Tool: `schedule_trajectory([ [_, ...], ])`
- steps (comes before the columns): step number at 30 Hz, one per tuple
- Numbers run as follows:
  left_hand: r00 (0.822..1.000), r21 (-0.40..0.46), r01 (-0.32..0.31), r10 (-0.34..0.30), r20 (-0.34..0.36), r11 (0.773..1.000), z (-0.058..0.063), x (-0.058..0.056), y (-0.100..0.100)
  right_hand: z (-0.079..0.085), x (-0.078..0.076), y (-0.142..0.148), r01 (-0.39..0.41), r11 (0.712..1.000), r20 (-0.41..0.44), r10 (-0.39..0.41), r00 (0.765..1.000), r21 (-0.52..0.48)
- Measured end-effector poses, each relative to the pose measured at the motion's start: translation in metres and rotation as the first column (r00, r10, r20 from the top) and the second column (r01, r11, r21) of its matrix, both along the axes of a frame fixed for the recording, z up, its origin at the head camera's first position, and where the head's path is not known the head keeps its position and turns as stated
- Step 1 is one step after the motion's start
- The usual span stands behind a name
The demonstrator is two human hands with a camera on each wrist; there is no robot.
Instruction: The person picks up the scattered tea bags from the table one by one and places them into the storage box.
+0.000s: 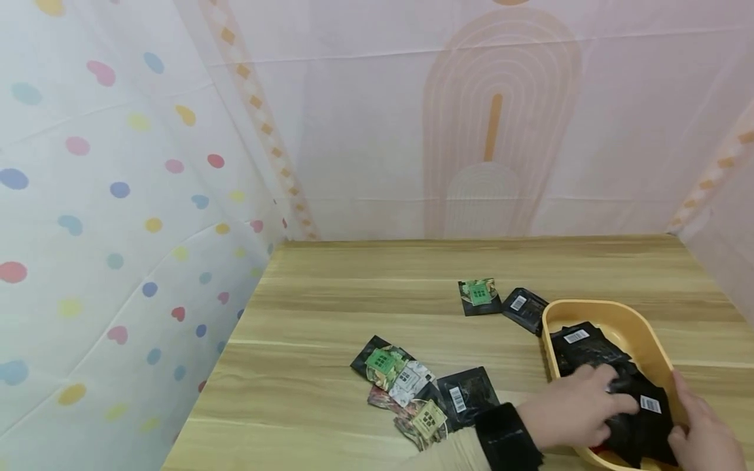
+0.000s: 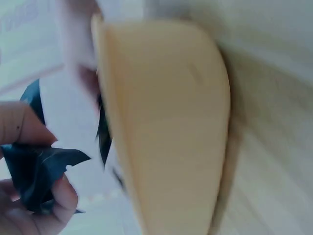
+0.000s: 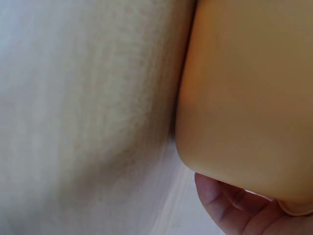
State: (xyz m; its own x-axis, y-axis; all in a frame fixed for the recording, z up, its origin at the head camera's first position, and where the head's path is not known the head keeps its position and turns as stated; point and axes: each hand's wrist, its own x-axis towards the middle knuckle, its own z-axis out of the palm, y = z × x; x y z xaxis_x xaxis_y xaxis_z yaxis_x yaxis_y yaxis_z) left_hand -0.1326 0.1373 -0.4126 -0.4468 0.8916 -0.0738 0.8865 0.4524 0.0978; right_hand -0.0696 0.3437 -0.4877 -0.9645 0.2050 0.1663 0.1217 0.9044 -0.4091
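My left hand [image 1: 580, 409], with a black band at the wrist, reaches over a yellow plastic bin [image 1: 639, 320]. Its thumb and fingers pinch a crumpled black sachet [image 2: 36, 169], seen in the left wrist view above the bin's rim. Beneath that hand, several more black sachets [image 1: 589, 350] lie heaped in the bin, some showing white barcode labels. My right hand [image 1: 707, 425] grips the bin's right side near the front. In the right wrist view its fingers [image 3: 234, 205] curl against the bin's end, by the rim.
Left of the bin, several sachets lie overlapping on the wooden table [image 1: 283, 366], among them a green-labelled sachet [image 1: 383, 360] and a yellow-labelled sachet [image 1: 427, 418]. Behind them lie another green-labelled sachet [image 1: 480, 296] and a barcoded sachet [image 1: 524, 309] against the bin. Patterned cloth [image 1: 365, 131] hangs behind.
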Motion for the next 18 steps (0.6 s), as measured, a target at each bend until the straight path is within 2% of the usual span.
schedule_trajectory([
  [3,0.996,-0.034,-0.002,-0.001,-0.086,0.999,-0.003,0.008,0.016,0.003,-0.003,0.0,0.051,0.999,0.126,-0.05,0.991,-0.007],
  [5,0.991,-0.068,-0.03,0.02,-0.136,0.997,-0.007,0.012,0.023,0.005,-0.006,0.001,0.091,0.996,0.221,-0.088,0.971,-0.007],
  [8,0.987,-0.124,-0.077,0.058,-0.149,0.989,-0.013,0.015,0.029,0.005,-0.007,0.0,0.123,0.992,0.287,-0.117,0.951,-0.003],
  [10,0.99,-0.147,-0.09,0.072,-0.12,0.985,-0.017,0.016,0.029,0.003,-0.007,-0.001,0.127,0.992,0.286,-0.122,0.951,0.0],
  [13,0.995,-0.155,-0.084,0.075,-0.063,0.984,-0.022,0.015,0.026,0.0,-0.005,0.0,0.106,0.994,0.225,-0.104,0.969,0.003],
  [16,0.998,-0.146,-0.065,0.061,-0.032,0.987,-0.024,0.012,0.022,-0.004,-0.004,0.002,0.08,0.997,0.169,-0.081,0.982,0.012],
  [18,0.998,-0.128,-0.056,0.054,-0.025,0.99,-0.023,0.009,0.016,-0.006,-0.004,0.003,0.084,0.996,0.161,-0.085,0.983,0.012],
])
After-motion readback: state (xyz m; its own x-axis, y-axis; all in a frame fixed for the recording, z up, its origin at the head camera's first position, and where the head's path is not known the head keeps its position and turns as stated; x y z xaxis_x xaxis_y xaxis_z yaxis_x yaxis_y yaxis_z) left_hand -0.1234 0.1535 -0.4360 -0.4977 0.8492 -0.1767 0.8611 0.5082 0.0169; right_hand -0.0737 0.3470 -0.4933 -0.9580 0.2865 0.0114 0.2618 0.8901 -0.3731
